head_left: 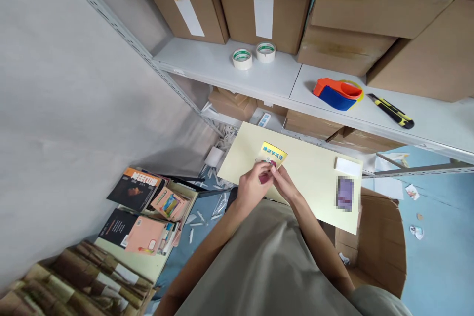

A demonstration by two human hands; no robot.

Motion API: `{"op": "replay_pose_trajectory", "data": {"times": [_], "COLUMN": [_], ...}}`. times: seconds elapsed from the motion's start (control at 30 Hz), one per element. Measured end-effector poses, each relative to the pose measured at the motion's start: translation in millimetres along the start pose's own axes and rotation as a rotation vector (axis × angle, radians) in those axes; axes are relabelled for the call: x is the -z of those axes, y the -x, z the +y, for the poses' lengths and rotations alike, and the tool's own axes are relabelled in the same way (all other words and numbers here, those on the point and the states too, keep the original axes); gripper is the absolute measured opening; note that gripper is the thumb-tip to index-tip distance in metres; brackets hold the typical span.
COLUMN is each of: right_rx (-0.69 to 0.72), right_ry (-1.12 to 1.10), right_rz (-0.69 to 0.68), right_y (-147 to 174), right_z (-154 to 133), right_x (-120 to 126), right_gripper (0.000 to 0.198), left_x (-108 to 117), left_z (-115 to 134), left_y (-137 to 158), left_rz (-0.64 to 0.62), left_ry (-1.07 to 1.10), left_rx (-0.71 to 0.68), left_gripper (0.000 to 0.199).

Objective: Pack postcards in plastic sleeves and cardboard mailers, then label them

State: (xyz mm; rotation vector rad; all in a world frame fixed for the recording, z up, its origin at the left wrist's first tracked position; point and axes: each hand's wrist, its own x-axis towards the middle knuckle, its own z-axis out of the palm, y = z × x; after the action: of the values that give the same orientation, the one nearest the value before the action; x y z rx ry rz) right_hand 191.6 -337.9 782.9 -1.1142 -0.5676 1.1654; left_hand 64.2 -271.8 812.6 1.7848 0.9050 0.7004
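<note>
Both hands meet over the pale yellow flat sheet lying across the open brown cardboard box. The left hand and the right hand are each closed in a pinch on a small item with a red or pink patch, held just above the sheet's near-left part; the small yellow card with blue printed characters sits at the fingertips, touching or overlapping that item.

Progress, as judged: the sheet already carries a white blank label and a blurred purple patch toward its right end; the card is not yet lying flat and free of the hands, so its handling appears unfinished; the two white tape rolls, the orange and blue tape dispenser and the yellow and black utility knife lie untouched on the white shelf.

Not determinable: what the pinched item is; whether the card is stuck to the sheet or merely held; the box contents, covered by the sheet; the purple patch, obscured; the stacked books at lower left are partly cut off.
</note>
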Motion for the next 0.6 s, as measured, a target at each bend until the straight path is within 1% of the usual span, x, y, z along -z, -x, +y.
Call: {"op": "replay_pose_trajectory", "data": {"times": [0.1, 0.23, 0.3, 0.37, 0.43, 0.53, 0.6], "right_rx": [-0.087, -0.146, -0.178, -0.221, -0.26, -0.323, -0.378], "right_ry": [-0.026, -0.075, -0.115, -0.141, -0.153, -0.153, -0.153], "right_rz": [0.025, 0.06, 0.086, 0.097, 0.098, 0.099, 0.097], "right_y": [-6.5, -14.5, -18.1, -21.2, -23.9, -27.9, -31.6], "right_z": [9.7, 22.8, 29.8, 37.5, 45.8, 58.8, 67.9], "right_x": [-2.5, 0.0, 1.1, 2.0, 2.6, 2.4, 1.2], "right_gripper": [0.062, 0.058, 0.058, 0.055, 0.052, 0.051, 0.051], "left_x": [-7.3, 0.3, 8.6, 17.3, 24.6, 31.9, 34.8], "left_z": [-8.6, -22.9, -34.1, -50.5, -72.0, -106.9, -126.7], "left_y": [5.0, 0.4, -3.9, -6.8, -7.0, -2.2, 2.1], "left_rz": [-0.011, -0.015, 0.036, 0.103, 0.129, 0.062, 0.024], "left_ry": [-0.103, -0.096, -0.115, -0.132, -0.061, 0.192, 0.337], "left_rx": [0.006, 0.01, 0.021, 0.067, 0.188, 0.452, 0.581], "left_gripper": [0.032, 0.038, 0.038, 0.039, 0.042, 0.048, 0.053]}}
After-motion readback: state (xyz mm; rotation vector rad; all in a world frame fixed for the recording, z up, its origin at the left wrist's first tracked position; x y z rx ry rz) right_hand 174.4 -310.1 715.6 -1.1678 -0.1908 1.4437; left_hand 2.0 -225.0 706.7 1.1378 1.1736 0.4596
